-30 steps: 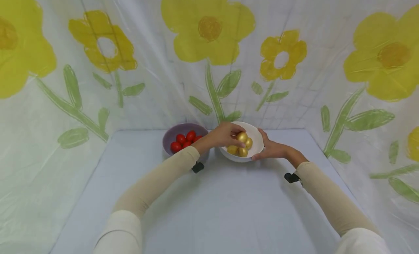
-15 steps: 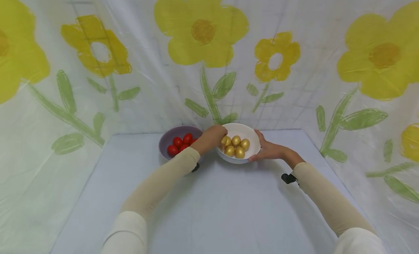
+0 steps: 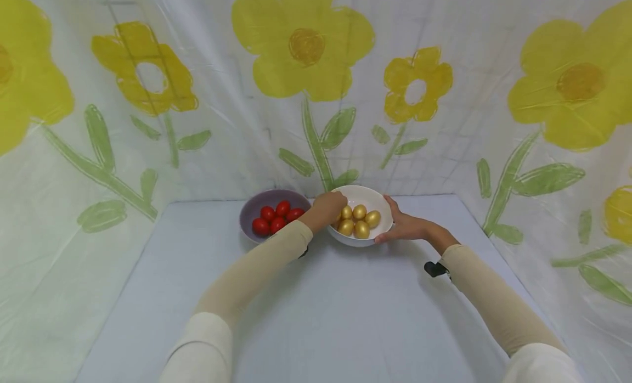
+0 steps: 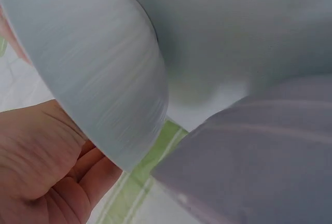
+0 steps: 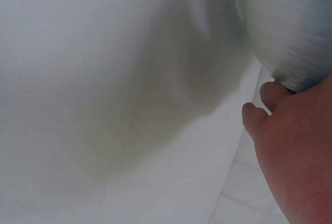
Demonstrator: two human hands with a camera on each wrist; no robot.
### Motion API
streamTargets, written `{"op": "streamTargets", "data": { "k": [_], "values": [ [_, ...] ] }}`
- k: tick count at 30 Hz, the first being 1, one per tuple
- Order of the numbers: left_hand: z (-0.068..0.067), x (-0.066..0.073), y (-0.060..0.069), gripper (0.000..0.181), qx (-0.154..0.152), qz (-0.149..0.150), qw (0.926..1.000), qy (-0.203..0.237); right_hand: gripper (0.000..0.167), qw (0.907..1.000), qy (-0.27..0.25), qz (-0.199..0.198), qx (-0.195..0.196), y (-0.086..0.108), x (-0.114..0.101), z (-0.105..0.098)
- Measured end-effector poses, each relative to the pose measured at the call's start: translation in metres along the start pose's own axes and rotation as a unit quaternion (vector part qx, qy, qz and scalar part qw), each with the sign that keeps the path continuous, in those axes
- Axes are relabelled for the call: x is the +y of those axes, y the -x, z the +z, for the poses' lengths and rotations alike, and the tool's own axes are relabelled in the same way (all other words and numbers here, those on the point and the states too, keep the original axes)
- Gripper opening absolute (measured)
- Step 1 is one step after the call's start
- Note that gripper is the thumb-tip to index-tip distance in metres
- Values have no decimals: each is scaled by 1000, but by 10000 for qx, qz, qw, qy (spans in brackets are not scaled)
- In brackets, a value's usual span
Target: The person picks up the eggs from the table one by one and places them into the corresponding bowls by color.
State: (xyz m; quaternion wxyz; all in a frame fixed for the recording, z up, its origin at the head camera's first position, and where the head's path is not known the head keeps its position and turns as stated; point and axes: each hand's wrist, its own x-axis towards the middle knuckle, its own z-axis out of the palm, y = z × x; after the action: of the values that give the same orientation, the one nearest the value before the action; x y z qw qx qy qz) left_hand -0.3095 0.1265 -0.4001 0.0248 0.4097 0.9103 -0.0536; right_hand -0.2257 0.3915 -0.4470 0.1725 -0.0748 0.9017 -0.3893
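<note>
A white bowl (image 3: pixel 387 225) with several golden eggs (image 3: pixel 362 230) stands at the back of the table. My left hand (image 3: pixel 327 208) reaches over its left rim, fingertips dipping inside beside the eggs. In the left wrist view the fingers (image 4: pixel 98 182) are bent and their tips vanish behind the rim, so what they hold cannot be seen. My right hand (image 3: pixel 407 225) holds the bowl's right side, thumb near the front rim and fingers at the back. In the right wrist view, fingertips (image 5: pixel 272 97) touch the bowl's outer wall.
Just left of the white bowl sits a purple bowl (image 3: pixel 247 210) with several red eggs (image 3: pixel 260 226). A pale cloth covers the table (image 3: pixel 316 317). Behind hangs a translucent curtain (image 3: pixel 222 163) printed with yellow flowers.
My left hand drew back from the middle of the white bowl to its left rim, then edged right again. Several golden eggs shifted slightly right. The right hand stayed on the bowl.
</note>
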Motion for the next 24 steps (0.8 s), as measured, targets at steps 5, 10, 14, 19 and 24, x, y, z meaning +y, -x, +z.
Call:
{"op": "streamTargets", "data": {
  "k": [5,10,14,19,24],
  "values": [
    [6,1,-2,30,-210,-72,9996,-173,143,10000,68,-30,-66,-2,-3,2],
    [5,1,-4,37,-238,-199,9994,-148,144,10000,68,-42,-40,-3,-7,-1],
    [2,-2,-3,41,-273,-267,9993,39,144,9999,118,-60,-52,-6,-9,-4],
    [4,-5,-3,38,-219,-49,9992,333,143,9999,104,-19,-85,-3,-9,-4],
    [3,-5,4,47,269,530,9919,1127,142,9996,275,73,-88,10,-9,-14]
  ]
}}
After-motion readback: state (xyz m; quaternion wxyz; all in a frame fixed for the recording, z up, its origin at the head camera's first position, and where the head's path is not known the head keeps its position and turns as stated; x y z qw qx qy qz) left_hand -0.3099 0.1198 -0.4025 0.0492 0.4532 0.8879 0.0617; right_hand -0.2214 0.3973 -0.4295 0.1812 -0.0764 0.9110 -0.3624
